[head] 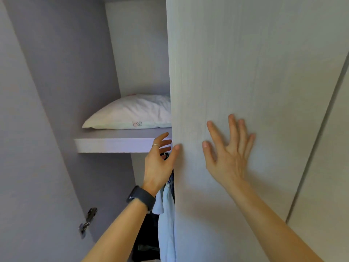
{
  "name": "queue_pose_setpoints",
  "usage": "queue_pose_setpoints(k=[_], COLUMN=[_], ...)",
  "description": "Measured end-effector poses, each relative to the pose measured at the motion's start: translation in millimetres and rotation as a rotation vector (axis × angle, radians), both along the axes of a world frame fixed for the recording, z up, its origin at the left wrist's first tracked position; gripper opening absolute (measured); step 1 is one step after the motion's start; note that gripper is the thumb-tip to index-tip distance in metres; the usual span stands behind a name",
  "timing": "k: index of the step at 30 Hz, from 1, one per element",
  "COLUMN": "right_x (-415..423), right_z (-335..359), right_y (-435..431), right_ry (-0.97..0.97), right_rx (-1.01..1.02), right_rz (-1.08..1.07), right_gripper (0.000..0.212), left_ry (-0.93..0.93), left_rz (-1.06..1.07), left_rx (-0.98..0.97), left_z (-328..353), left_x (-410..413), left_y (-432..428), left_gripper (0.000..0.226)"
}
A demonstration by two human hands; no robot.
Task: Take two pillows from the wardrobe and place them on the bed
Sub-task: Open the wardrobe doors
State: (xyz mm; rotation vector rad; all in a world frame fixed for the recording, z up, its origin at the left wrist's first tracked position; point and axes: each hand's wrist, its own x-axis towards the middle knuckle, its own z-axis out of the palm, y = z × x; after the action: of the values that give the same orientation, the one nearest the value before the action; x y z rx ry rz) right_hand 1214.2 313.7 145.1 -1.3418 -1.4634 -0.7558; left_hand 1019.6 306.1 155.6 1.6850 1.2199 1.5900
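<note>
A white pillow point(132, 113) with a small pink print lies on the wardrobe's upper shelf point(113, 144), its right end hidden behind the right door point(245, 72). My left hand point(159, 160), with a ring and a dark wristband, is at that door's left edge just below the shelf; the thumb lies on the door's front and the fingers curl behind the edge. My right hand point(229, 150) rests flat on the door's front with fingers spread. Only one pillow shows. The bed is out of view.
The left door point(28, 148) stands open at the left, with a metal hinge point(87, 222) low on the wardrobe's inner side wall. Light blue clothes point(166, 224) hang below the shelf. Another closed door panel point(330, 167) is at the far right.
</note>
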Motion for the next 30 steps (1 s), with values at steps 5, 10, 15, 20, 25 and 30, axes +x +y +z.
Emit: queue_pose_setpoints(k=[5, 10, 15, 20, 25, 30], right_x=[4.5, 5.8, 4.5, 3.0, -20.2, -57.4], right_z=[-17.0, -17.7, -13.8, -10.5, -17.7, -43.5], right_y=[33.0, 39.8, 23.7, -10.7, -63.0, -138.4], right_ry=[-0.09, -0.094, -0.113, -0.122, 0.119, 0.46], right_rx=[0.051, 0.09, -0.064, -0.199, -0.235, -0.259], right_rz=[-0.136, -0.145, -0.156, -0.161, -0.024, 0.197], right_gripper=[0.056, 0.055, 0.06, 0.063, 0.057, 0.055], left_ry=[-0.042, -0.076, -0.139, -0.196, -0.269, -0.242], left_rz=[-0.03, -0.029, -0.042, -0.15, -0.377, -0.54], left_rx=[-0.047, -0.074, -0.131, -0.188, -0.216, -0.159], left_z=[0.1, -5.5, -3.8, 2.7, 2.8, -12.4], left_x=[3.1, 11.5, 12.6, -3.6, -22.0, -21.1], left_y=[11.7, 14.1, 6.6, -26.1, -78.5, -128.3], left_gripper=[0.014, 0.009, 0.008, 0.014, 0.018, 0.023])
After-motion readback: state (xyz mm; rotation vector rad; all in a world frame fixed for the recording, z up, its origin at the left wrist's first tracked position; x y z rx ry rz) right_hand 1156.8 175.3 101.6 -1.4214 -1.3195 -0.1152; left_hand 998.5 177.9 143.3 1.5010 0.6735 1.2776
